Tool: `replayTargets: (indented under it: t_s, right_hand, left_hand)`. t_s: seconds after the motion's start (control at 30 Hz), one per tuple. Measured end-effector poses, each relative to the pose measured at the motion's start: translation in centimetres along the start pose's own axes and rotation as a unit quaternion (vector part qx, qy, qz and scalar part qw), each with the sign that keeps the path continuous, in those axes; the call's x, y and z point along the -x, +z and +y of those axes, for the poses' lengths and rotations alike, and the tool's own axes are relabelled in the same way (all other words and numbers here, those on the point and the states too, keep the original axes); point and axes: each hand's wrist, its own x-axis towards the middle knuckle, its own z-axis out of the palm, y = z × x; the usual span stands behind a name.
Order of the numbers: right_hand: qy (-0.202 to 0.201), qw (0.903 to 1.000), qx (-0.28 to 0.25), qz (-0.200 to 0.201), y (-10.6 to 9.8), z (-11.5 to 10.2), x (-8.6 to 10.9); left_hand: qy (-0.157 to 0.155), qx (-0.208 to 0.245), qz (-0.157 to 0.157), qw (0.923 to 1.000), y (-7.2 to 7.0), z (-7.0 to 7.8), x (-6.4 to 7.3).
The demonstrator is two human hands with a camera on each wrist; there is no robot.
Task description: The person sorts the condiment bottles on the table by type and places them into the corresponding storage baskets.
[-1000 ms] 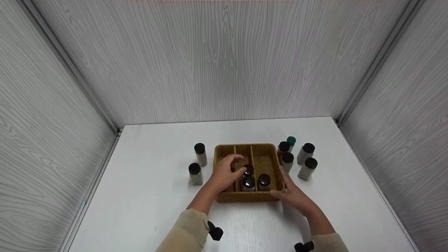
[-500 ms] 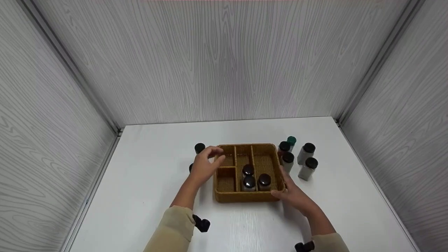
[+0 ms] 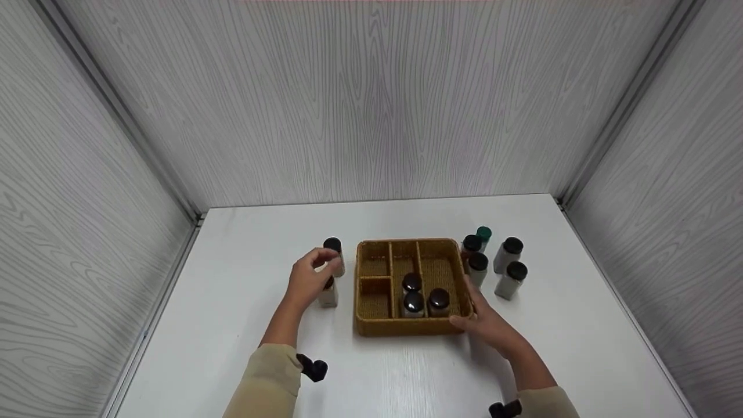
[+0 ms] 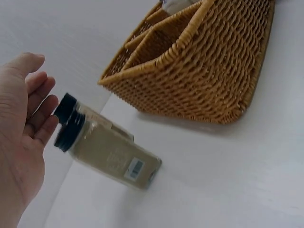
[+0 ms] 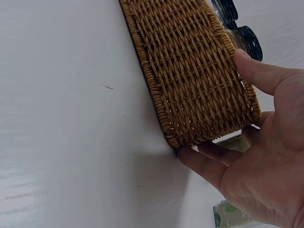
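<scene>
My left hand [image 3: 307, 280], fingers loosely bent and holding nothing, hovers at the black caps of two spice jars left of the basket. The nearer jar [image 4: 116, 154] has a pale beige filling and a barcode label; the other jar [image 3: 341, 264] stands just behind it. Whether a fingertip touches a cap, I cannot tell. With my right hand [image 3: 487, 325] I grip the front right corner of the divided wicker basket [image 3: 406, 328], thumb at the rim and fingers around the side. Inside, two dark-capped jars [image 3: 413, 293] share the middle compartment, and one jar [image 3: 439, 299] stands in the right compartment.
Right of the basket stand several more jars, among them a green-capped jar [image 3: 483, 233] at the back and a black-capped jar [image 3: 511, 280] nearer the front. Everything rests on a white table [image 3: 255, 244], enclosed by grey wood-grain panels [image 3: 371, 104].
My left hand has moved left, out from over the basket, to the two jars beside it. The right hand keeps its grip on the basket, and the jars stay in place.
</scene>
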Motion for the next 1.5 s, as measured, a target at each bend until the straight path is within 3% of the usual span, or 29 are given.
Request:
replayTargets:
  t_s: [0.27,0.8,1.1,1.5]
  right_hand:
    - [0.002,1.0,0.0,0.0,0.0,0.0,0.0]
    - [-0.006,1.0,-0.004,-0.002,0.0,0.0,0.0]
    - [-0.002,1.0,-0.007,-0.001,0.0,0.0,0.2]
    - [0.003,1.0,0.005,-0.001,0.0,-0.1,0.2]
  left_hand:
    - [-0.028,0.017,-0.019,0.9993,-0.9,-2.3,0.6]
    - [-0.045,0.004,-0.096,0.9944,-2.8,-4.0,1.2]
    - [-0.072,0.036,-0.109,0.9907,-3.2,-4.5,1.9]
    - [-0.064,0.002,-0.111,0.9917,-3.4,-4.8,1.7]
